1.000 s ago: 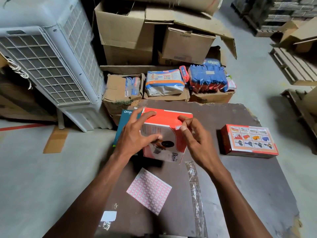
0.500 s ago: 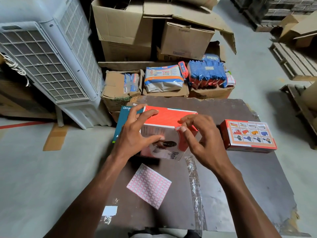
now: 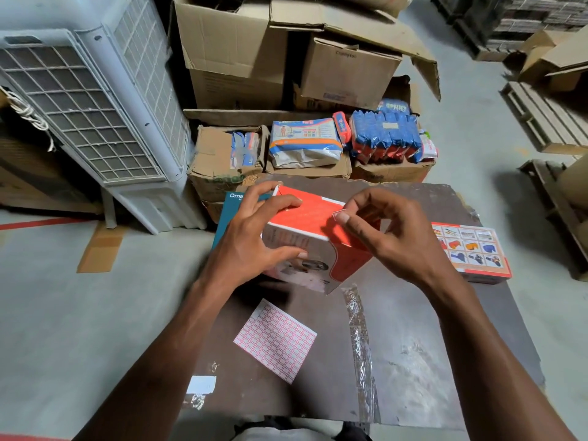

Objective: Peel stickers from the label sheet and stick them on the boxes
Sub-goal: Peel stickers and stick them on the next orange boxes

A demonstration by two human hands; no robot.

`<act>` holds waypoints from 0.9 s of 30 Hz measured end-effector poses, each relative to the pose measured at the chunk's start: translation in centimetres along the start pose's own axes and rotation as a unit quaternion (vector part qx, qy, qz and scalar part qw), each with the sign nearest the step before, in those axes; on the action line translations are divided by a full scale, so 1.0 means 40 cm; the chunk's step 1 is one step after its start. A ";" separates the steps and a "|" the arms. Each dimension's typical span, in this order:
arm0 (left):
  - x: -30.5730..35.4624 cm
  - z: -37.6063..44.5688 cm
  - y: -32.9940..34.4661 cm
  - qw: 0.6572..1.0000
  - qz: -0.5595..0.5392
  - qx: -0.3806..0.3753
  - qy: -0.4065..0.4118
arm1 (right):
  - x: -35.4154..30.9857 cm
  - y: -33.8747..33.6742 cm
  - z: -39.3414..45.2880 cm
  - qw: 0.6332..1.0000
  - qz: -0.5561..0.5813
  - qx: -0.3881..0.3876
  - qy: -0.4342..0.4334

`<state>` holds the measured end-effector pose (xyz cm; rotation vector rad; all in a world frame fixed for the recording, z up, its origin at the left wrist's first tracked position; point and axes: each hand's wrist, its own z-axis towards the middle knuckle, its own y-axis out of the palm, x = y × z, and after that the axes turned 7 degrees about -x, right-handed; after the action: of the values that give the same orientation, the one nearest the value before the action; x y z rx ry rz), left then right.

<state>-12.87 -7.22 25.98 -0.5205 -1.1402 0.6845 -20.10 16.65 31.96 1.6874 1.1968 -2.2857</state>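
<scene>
A small sticker sat pinched at the tips of the right hand, its white face with a red border just showing above the thumb and forefinger, held right over the orange top face of the orange-and-white box. That grip, by the edge only, probably kept the adhesive side free for pressing down. The box stood tilted between the two hands, one lower corner pointing toward the person, so that its top face turned up toward the camera and the sticker. The left hand clamped it there, fingers curled over the far top edge and thumb pressed against the white near face, which seemed meant to steady it against the coming push. Below the hands, nearer the person, the label sheet lay flat on the dark tabletop, within easy reach for the next peel. Just right of the right hand lay a flat orange box printed with small pictures, and behind the left hand a teal box poked out, both likely waiting their turn. Compared with half a second before, the box had been tipped further so more of the orange top showed, and the right hand had lifted off the box's near corner to hover over the top face with the sticker now plainly visible. The sheet and the flat box had not moved.
</scene>
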 end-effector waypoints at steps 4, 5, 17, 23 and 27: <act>0.004 -0.017 0.008 1.000 0.005 0.006 0.012 | -0.002 -0.009 0.007 1.000 -0.005 0.008 0.002; 0.002 -0.021 0.009 1.000 0.009 0.010 0.014 | -0.004 -0.013 0.009 1.000 -0.011 0.010 0.000; -0.009 -0.046 0.005 0.998 0.024 0.021 0.048 | -0.008 0.003 -0.003 0.998 -0.004 -0.055 0.006; -0.002 -0.053 -0.001 0.994 0.023 0.034 0.098 | -0.022 -0.016 0.004 0.996 -0.022 -0.091 -0.010; -0.008 -0.062 0.000 0.991 0.030 0.058 0.116 | -0.025 -0.023 -0.006 0.993 -0.018 -0.117 -0.031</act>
<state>-10.61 -7.54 24.92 -0.5227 -0.8646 0.7181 -19.97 17.06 33.26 1.5139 1.4269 -2.1017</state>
